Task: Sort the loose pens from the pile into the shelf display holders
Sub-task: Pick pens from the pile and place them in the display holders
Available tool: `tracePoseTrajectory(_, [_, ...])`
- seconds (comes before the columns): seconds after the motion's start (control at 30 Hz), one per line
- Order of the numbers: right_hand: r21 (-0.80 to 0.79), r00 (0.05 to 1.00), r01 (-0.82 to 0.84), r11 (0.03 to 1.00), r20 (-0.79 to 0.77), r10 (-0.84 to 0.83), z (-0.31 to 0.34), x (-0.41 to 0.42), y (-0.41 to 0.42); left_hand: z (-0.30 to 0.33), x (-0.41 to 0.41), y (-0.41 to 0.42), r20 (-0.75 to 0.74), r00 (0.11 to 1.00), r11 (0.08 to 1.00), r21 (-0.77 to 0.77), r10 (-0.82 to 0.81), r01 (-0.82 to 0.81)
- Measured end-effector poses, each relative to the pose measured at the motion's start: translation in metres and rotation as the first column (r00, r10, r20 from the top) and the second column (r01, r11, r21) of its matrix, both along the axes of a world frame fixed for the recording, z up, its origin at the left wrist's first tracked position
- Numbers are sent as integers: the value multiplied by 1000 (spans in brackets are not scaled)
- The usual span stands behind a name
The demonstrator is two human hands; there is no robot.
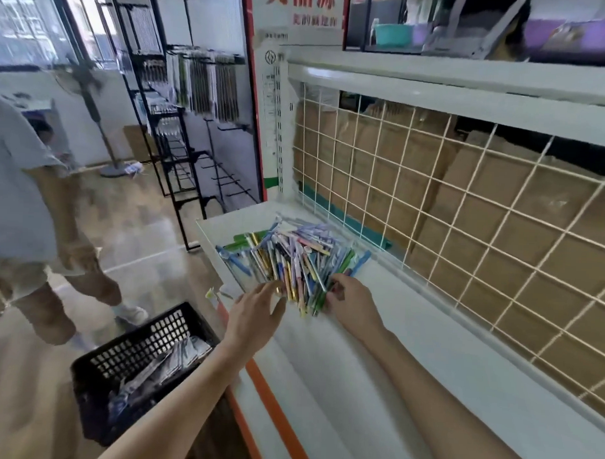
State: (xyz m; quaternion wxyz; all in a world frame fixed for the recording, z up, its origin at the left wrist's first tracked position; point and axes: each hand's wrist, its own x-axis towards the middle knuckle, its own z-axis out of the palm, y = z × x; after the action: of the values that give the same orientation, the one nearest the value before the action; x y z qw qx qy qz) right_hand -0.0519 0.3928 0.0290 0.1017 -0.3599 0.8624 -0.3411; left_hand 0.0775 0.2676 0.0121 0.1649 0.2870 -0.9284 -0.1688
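A pile of loose pens (293, 256) in many colours lies at the left end of a white shelf (375, 352). My left hand (255, 313) reaches in from the shelf's front edge, its fingers straight and touching the near ends of the pens. My right hand (351, 301) rests on the shelf at the pile's near right corner, its fingertips curled against a green pen's end. Whether it grips that pen is unclear. No display holders show on this shelf.
A white wire grid (466, 207) backs the shelf, with cardboard boxes behind it. A black plastic crate (124, 370) holding packaged items stands on the floor at left. Another person (27, 219) stands at far left. Black display racks (181, 129) line the aisle.
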Motion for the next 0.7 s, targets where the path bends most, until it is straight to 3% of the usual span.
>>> tracePoseTrajectory(0.37, [48, 974, 179, 983, 131, -184, -7, -26, -53, -9, -68, -43, -34, 968, 945, 210, -249, 250])
tracePoseTrajectory(0.7, [130, 953, 238, 962, 159, -258, -9, -33, -70, -13, -104, -63, 55, 990, 946, 306, -129, 106])
